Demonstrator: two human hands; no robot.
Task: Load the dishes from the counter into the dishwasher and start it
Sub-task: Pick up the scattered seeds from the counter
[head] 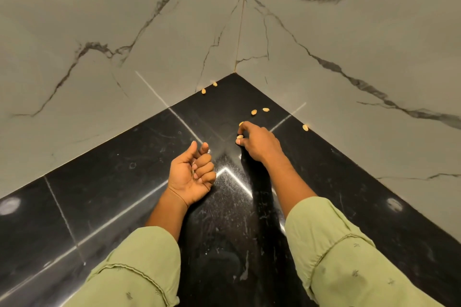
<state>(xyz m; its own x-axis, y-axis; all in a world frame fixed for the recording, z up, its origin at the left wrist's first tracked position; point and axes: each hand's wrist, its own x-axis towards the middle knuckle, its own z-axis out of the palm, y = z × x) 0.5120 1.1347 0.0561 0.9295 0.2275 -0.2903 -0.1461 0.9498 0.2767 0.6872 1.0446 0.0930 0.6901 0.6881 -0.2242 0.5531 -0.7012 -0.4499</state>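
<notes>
Small tan nut shells lie scattered on a black polished counter (119, 182) near its back corner. My right hand (257, 143) reaches forward and pinches one shell (240, 136) between thumb and fingertips. Two more shells (259, 110) lie just beyond it. My left hand (193, 174) rests palm up on the counter with its fingers curled over a few small pieces in the palm. No dishes or dishwasher are in view.
Grey marble walls with dark veins meet at the corner (234, 72) behind the counter. Two shells (209, 88) lie against the left wall and one shell (305, 127) against the right wall. Green sleeves cover both forearms.
</notes>
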